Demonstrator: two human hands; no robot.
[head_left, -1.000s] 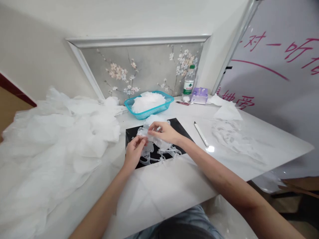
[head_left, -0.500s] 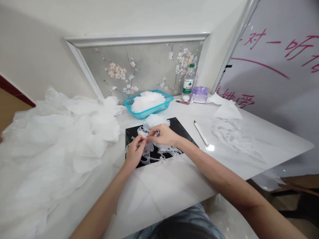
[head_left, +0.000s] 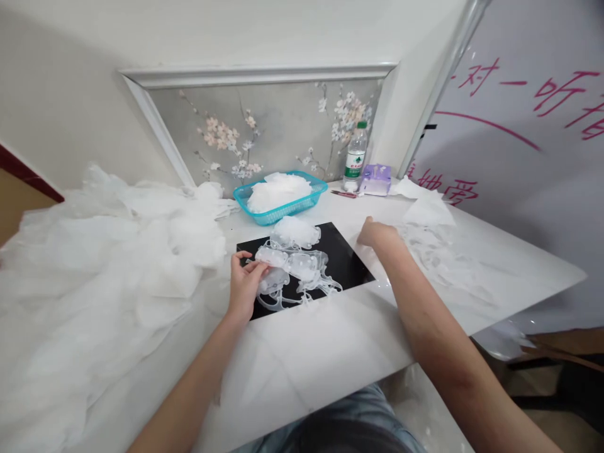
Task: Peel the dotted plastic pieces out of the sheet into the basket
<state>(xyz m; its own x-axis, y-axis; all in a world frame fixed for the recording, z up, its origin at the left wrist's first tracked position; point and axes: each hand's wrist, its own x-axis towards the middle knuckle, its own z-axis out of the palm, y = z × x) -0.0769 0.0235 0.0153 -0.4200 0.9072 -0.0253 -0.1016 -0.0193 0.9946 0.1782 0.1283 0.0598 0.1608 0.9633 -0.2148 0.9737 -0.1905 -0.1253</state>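
On a black mat [head_left: 346,267] lie several frilly white translucent pieces with thin looping strands. My left hand [head_left: 245,283] is at the mat's left edge, thumb and finger closed on the edge of one small white translucent piece [head_left: 272,257]. Close to it sit another dotted piece [head_left: 304,267] and a fluffy white piece [head_left: 295,233]. My right hand [head_left: 380,234] is on the table right of the mat, turned so that most of its fingers are hidden. It covers the spot where a white pen lay, and the pen does not show.
Behind the mat stands a blue basket [head_left: 283,214] of white pieces. A large heap of thin white sheets [head_left: 117,270] fills the left side. At the back right are a bottle [head_left: 355,160], red-handled scissors [head_left: 344,194] and a purple packet [head_left: 376,180]. White scraps [head_left: 438,251] lie to the right.
My right hand has left the small white piece and moved right to where the pen lay. My left hand has shifted slightly left, still at the piece.
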